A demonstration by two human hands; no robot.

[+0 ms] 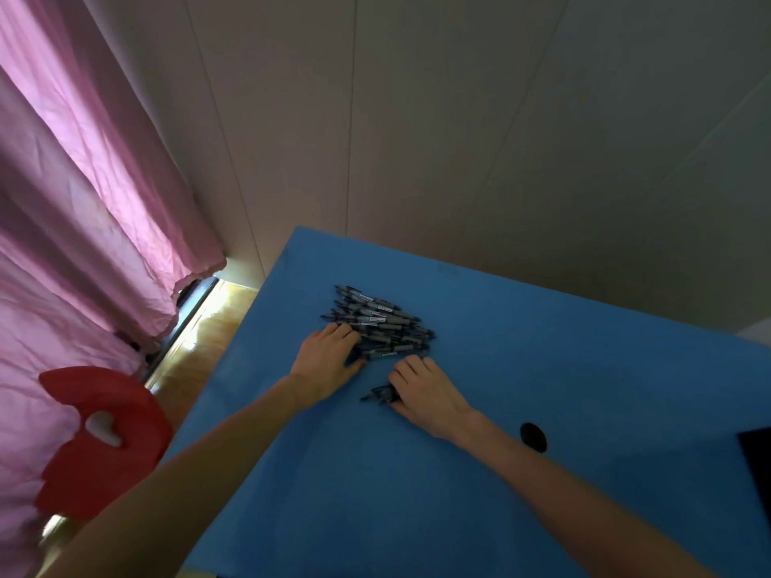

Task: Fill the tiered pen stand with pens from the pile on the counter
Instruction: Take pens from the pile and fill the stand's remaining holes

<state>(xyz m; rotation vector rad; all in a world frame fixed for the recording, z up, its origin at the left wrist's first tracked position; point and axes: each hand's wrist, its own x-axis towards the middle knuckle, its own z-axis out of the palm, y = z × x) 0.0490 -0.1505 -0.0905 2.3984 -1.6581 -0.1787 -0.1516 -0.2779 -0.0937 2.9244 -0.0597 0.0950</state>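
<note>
A pile of dark grey pens [381, 321] lies on the blue counter [542, 335] toward its far left part. My left hand [329, 358] rests on the pile's near-left edge, its fingers curled into the pens there. My right hand [425, 392] lies just right of it, below the pile, and grips a small bunch of pens [380, 395] whose tips stick out to the left of its fingers. The tiered pen stand is not in view.
A round black hole [533, 437] sits in the counter beside my right forearm. A dark object [757, 465] shows at the right edge. A red chair back [104, 440] and a pink curtain [83, 202] stand left of the counter; the wall runs behind.
</note>
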